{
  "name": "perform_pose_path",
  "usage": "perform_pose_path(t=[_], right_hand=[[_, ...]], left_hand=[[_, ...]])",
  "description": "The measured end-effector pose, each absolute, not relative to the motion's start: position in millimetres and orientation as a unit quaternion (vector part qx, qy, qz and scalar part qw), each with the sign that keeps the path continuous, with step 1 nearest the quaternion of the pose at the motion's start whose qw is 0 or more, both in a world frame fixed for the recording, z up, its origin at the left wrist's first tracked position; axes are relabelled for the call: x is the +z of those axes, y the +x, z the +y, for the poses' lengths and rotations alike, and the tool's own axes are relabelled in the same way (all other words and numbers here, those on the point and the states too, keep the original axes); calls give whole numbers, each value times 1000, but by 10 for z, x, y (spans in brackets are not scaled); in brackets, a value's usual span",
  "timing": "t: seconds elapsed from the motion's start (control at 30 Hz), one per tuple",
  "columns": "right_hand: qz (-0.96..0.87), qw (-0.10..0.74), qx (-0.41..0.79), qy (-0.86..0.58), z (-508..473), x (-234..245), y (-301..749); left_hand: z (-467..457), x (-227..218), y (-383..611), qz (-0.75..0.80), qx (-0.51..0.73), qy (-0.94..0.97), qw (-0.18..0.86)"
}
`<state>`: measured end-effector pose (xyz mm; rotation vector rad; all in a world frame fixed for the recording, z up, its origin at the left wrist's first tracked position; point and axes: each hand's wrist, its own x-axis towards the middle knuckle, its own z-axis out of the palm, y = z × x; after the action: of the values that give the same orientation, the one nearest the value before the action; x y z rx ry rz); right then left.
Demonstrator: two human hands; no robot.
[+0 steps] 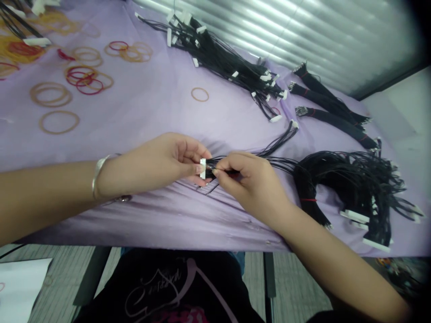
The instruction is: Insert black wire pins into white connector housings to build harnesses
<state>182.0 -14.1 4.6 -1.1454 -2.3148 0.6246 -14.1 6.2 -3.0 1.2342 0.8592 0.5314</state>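
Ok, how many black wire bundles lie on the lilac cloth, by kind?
Red-tied bundles with metal-pin ends: 3
Large curved bundle with white connectors: 1
Loose heap with white connectors: 1
Total: 5

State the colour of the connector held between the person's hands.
The connector is white, in the head view.

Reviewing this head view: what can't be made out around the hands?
Head view:
- Where the black wires meet the white connector: hidden by the right hand.
- Rubber bands at top left: cut off by the frame edge.
- Floor items at lower right: dark and blurred, too unclear to name.
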Motion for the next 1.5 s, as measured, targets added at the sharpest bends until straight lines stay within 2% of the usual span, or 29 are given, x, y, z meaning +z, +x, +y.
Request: perform_pose_path(t=[0.27, 0.5, 0.73, 0.9, 1.07, 1.5], right_hand=[[-850, 246, 218, -412, -142, 21, 1807], [-836, 345, 106, -412, -218, 227, 1873], [-885, 304, 98, -339, -260, 158, 1836], [-858, 294, 151, -395, -251, 55, 1819], [-827, 287, 183, -447, -198, 74, 1843], [-858, 292, 143, -398, -203, -4, 1778]], left_hand=[[58, 25, -125, 410, 226, 538, 701], [11, 95, -91, 422, 226, 497, 724], [29, 116, -93, 433, 233, 451, 745], [31, 114, -98, 451, 236, 441, 740], [28, 10, -130, 401, 266, 457, 748], [36, -37, -116, 386, 263, 484, 740]])
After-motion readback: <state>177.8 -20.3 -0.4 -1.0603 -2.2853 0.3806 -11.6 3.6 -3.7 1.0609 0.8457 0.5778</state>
